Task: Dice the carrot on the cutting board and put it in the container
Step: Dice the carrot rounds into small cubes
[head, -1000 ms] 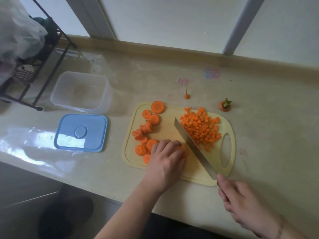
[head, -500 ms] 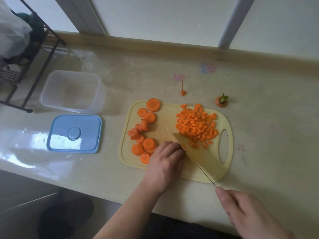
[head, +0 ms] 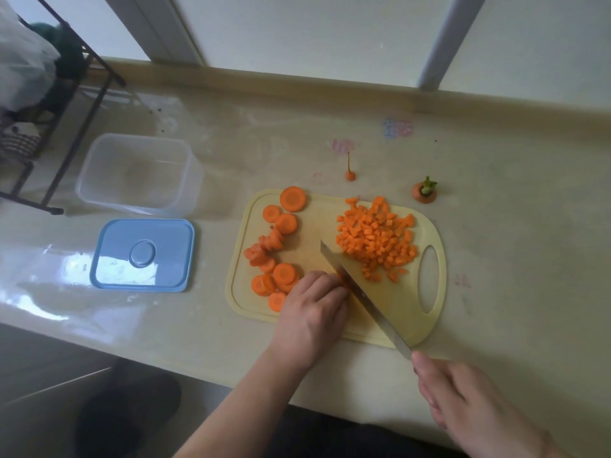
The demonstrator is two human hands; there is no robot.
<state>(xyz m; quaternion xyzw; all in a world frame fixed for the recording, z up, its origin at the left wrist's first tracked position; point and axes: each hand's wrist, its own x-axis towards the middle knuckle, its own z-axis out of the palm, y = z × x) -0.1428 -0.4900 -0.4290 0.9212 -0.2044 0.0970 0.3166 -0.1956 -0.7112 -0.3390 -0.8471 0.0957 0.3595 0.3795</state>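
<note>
Left hand (head: 312,312) has its fingers (head: 322,284) curled and pressed together on carrot at the near middle of the cutting board (head: 426,325), tho what's under them is mostly hidden. Right hand (head: 469,401) is wrapped round the knife (head: 360,292) handle off the board's near right corner, blade angled w/ its flat edge right against the left knuckles. Diced carrot pile (head: 377,239) sits on the board's far right, way too many bits to count. Carrot rounds (head: 281,256), approx a dozen, run down the board's left side. 1 clear container (head: 139,173) toward the surface's far left, nothing in it, w/ 1 blue lid (head: 143,254) just beside it on the near side. 2 carrot ends past the board's far edge: root tip (head: 350,175) and leafy top (head: 425,192). No readable writing, just faint pink/blue marks (head: 398,128) on the surface. Open room to the right of the board.
</note>
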